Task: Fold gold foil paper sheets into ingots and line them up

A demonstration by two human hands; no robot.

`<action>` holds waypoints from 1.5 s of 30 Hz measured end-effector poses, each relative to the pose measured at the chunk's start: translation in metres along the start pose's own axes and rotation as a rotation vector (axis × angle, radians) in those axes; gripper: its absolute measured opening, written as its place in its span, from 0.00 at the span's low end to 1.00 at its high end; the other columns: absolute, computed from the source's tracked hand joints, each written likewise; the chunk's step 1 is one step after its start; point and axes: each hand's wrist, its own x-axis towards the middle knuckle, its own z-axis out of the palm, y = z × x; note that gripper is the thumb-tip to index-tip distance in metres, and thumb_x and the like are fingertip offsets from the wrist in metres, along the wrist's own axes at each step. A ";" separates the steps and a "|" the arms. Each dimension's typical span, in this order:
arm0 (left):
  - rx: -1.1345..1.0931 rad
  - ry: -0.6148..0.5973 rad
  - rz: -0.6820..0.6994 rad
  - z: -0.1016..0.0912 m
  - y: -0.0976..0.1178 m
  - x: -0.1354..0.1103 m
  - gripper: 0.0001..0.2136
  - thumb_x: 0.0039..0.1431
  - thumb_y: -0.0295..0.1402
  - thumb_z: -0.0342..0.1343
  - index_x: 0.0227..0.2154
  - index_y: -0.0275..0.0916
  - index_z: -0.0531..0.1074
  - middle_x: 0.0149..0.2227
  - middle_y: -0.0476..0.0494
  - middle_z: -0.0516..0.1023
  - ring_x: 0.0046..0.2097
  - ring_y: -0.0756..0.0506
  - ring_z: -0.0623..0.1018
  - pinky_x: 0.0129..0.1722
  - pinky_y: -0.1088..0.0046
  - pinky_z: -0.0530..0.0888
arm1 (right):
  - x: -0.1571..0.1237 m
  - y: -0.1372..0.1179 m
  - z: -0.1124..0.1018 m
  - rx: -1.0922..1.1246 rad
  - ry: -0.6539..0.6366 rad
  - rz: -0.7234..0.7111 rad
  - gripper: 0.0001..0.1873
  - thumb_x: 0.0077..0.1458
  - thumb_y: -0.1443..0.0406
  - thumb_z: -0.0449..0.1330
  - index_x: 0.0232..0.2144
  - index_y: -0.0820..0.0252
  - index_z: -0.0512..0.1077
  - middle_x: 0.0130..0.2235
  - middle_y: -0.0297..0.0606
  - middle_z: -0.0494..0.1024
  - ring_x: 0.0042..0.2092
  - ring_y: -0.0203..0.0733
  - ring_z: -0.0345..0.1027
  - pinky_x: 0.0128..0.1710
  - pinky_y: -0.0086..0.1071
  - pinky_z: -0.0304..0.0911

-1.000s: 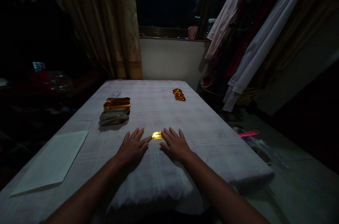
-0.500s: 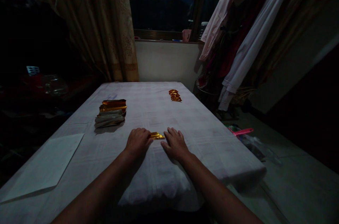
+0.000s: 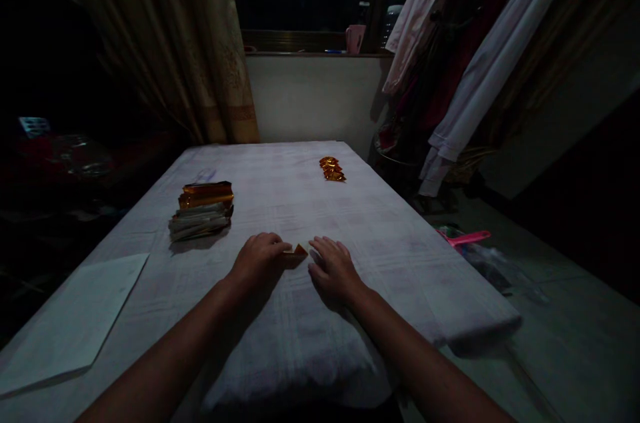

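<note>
My left hand [image 3: 259, 259] is closed on a folded strip of gold foil paper [image 3: 297, 256], whose angled tip sticks out to the right of the thumb. The rest of the strip is hidden by the fingers. Just right of that tip is my right hand [image 3: 334, 266], thumb and fingers apart, with nothing seen in it. Beyond my left hand lies a stack of gold foil papers [image 3: 206, 195], its near part showing pale backs. A small row of folded gold foil pieces [image 3: 332, 168] rests toward the table's far right.
A white plaid cloth covers the table [image 3: 270, 196]. A white sheet [image 3: 85, 316] lies at its left edge. Clothes [image 3: 470, 76] hang at the right, above a pink handle [image 3: 470, 238] beside the table. A pink mug [image 3: 355, 39] stands on the windowsill.
The gold strip in my left hand has been turned over, so its pointed end now tilts up and shows a darker side. My right hand stays close by. The view has shifted slightly.
</note>
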 end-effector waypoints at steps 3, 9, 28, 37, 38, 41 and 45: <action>-0.004 0.029 0.033 0.005 0.000 -0.011 0.16 0.60 0.30 0.61 0.51 0.45 0.77 0.48 0.42 0.81 0.47 0.39 0.80 0.47 0.63 0.74 | 0.006 0.009 -0.001 0.056 0.012 -0.048 0.31 0.53 0.69 0.60 0.60 0.57 0.69 0.63 0.48 0.71 0.64 0.53 0.62 0.65 0.53 0.52; -0.021 0.274 0.150 0.015 0.010 -0.036 0.25 0.60 0.33 0.61 0.60 0.44 0.68 0.57 0.35 0.75 0.55 0.36 0.76 0.50 0.55 0.76 | 0.021 0.016 -0.009 0.126 -0.003 -0.083 0.28 0.54 0.72 0.58 0.58 0.56 0.72 0.55 0.45 0.78 0.56 0.50 0.72 0.57 0.45 0.65; -0.015 0.301 0.315 0.021 0.007 -0.011 0.09 0.67 0.25 0.52 0.43 0.40 0.77 0.50 0.39 0.78 0.53 0.40 0.76 0.53 0.56 0.76 | 0.052 0.019 -0.017 -0.186 -0.061 -0.616 0.03 0.60 0.68 0.64 0.34 0.57 0.78 0.31 0.35 0.81 0.34 0.38 0.70 0.36 0.32 0.59; 0.054 0.218 0.178 0.020 0.032 -0.032 0.13 0.64 0.20 0.48 0.48 0.35 0.72 0.42 0.40 0.78 0.42 0.42 0.77 0.42 0.63 0.78 | 0.027 0.021 -0.018 -0.204 0.184 -0.702 0.03 0.63 0.64 0.64 0.34 0.55 0.77 0.40 0.38 0.79 0.40 0.41 0.68 0.40 0.34 0.61; 0.045 0.201 0.184 0.020 0.032 -0.034 0.15 0.65 0.21 0.48 0.51 0.36 0.71 0.42 0.40 0.78 0.42 0.42 0.77 0.43 0.62 0.78 | 0.026 0.021 -0.018 -0.192 0.174 -0.707 0.02 0.63 0.64 0.64 0.36 0.54 0.77 0.41 0.38 0.79 0.41 0.41 0.69 0.41 0.34 0.61; 0.020 0.145 0.189 0.019 0.031 -0.035 0.14 0.66 0.24 0.49 0.51 0.38 0.70 0.42 0.41 0.77 0.42 0.42 0.77 0.42 0.60 0.77 | 0.028 0.021 -0.019 -0.160 0.145 -0.743 0.03 0.62 0.63 0.65 0.39 0.52 0.78 0.41 0.36 0.80 0.41 0.40 0.70 0.40 0.35 0.61; 0.029 0.152 0.208 0.017 0.029 -0.034 0.10 0.67 0.26 0.49 0.47 0.38 0.72 0.43 0.39 0.77 0.44 0.41 0.77 0.44 0.58 0.77 | 0.030 0.023 -0.018 -0.101 0.065 -0.743 0.02 0.61 0.64 0.65 0.36 0.53 0.79 0.42 0.37 0.81 0.42 0.42 0.72 0.42 0.37 0.62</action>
